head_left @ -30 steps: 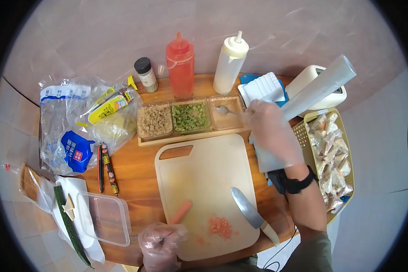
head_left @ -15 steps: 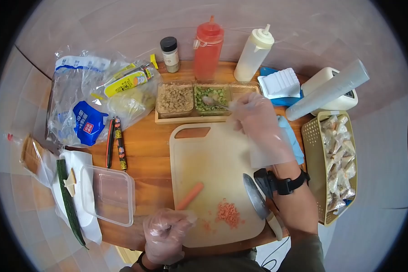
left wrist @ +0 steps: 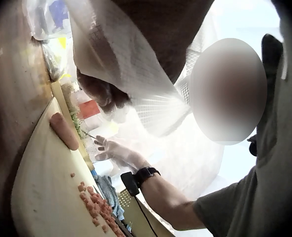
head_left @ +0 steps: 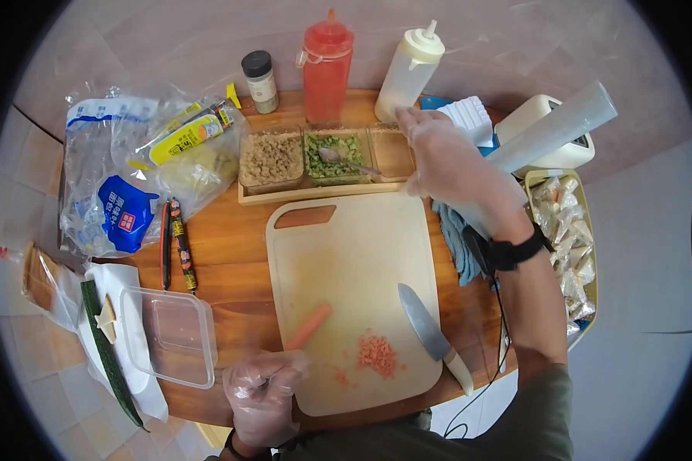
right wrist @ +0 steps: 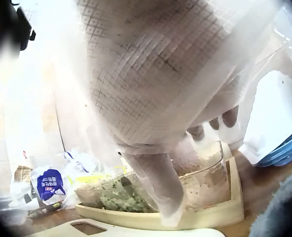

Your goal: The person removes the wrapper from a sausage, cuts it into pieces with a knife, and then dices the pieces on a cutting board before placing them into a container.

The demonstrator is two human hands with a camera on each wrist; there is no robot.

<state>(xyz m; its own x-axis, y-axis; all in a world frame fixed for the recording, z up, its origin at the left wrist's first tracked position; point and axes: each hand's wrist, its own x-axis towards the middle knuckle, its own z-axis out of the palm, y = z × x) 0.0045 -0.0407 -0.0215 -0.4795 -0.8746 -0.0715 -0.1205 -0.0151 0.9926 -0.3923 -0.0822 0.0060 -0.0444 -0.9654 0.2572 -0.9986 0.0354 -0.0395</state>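
My gloved right hand is spread over the right end of the wooden tray, thumb apart from the fingers, holding nothing. Beside it, a spoon lies in the chopped greens, its handle slanting toward the right-hand container. In the right wrist view the thumb of this hand points down before the tray. My gloved left hand, fingers loosely curled and empty, hovers by the cutting board's lower left edge. Near it are a carrot piece and diced carrot; a knife lies at the right.
Behind the tray stand a red bottle, a white bottle and a shaker. Plastic bags, pens, a clear box and a cucumber lie left. Right are a cloth, film roll and basket.
My right hand carried the spoon left from the right-hand container to the greens and let it go, then drew back up and right. My left hand has barely moved.
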